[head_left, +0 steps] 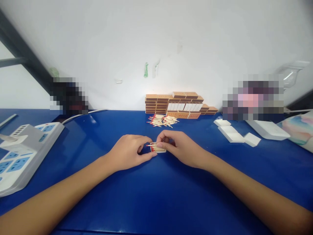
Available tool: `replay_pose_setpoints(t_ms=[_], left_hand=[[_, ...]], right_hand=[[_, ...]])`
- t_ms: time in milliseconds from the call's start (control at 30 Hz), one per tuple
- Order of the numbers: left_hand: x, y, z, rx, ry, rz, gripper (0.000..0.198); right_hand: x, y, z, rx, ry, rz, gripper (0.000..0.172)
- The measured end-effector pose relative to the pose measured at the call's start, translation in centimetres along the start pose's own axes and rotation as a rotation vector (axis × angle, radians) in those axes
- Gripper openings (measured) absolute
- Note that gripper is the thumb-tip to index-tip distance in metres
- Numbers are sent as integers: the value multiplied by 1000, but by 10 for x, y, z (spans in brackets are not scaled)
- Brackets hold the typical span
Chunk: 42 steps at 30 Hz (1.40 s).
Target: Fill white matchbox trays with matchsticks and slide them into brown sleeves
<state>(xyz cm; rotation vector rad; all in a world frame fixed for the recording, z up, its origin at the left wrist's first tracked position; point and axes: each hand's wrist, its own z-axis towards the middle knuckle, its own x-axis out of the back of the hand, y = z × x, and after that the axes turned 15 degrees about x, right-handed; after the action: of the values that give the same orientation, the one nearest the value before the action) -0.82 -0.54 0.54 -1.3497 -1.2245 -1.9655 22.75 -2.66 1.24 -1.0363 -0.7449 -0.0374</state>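
A small white matchbox tray (pixel 164 151) lies on the blue table, partly filled with red-tipped matches. My left hand (pixel 130 150) grips its left end between thumb and fingers. Over the tray's right side, my right hand (pixel 179 143) pinches a match (pixel 149 145) whose red head points left. The right fingers cover part of the tray, so whether more than one match is pinched cannot be made out. Just beyond the hands is a loose heap of matches (pixel 161 121) with red heads.
Brown matchboxes (pixel 157 103) are stacked against the wall, with a row of white ends among them. Several white trays (pixel 231 133) lie at the right, near a white box (pixel 267 130). A power strip (pixel 46 143) sits at the left on the blue table (pixel 151 195).
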Motion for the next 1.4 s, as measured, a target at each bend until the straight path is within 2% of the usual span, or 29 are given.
replay_pose_setpoints(t_ms=[133, 300, 500, 600, 733, 967, 1200, 1300, 1400], left_hand=[[0, -1, 0, -2, 0, 5, 29], [0, 1, -1, 8, -2, 0, 31], [-1, 1, -1, 11, 8, -5, 32], [0, 0, -2, -13, 15, 1, 31], [0, 1, -3, -58, 21, 13, 30], [-1, 1, -3, -92, 34, 15, 31], [-1, 1, -4, -83, 28, 19, 31], [-2, 2, -4, -87, 51, 7, 32], [-3, 3, -5, -82, 90, -19, 33]], right_hand=[[-1, 3, -1, 93, -29, -106, 12], [8, 6, -3, 163, -26, -207, 11], [15, 1, -7, 120, -155, -277, 12], [10, -2, -6, 114, -109, -278, 9], [0, 0, -3, 144, -45, -262, 14], [-4, 1, -3, 142, -74, -211, 16], [3, -6, -2, 147, -76, -303, 17], [13, 0, 0, 193, -1, -379, 15], [29, 17, 2, 142, 183, -522, 17]])
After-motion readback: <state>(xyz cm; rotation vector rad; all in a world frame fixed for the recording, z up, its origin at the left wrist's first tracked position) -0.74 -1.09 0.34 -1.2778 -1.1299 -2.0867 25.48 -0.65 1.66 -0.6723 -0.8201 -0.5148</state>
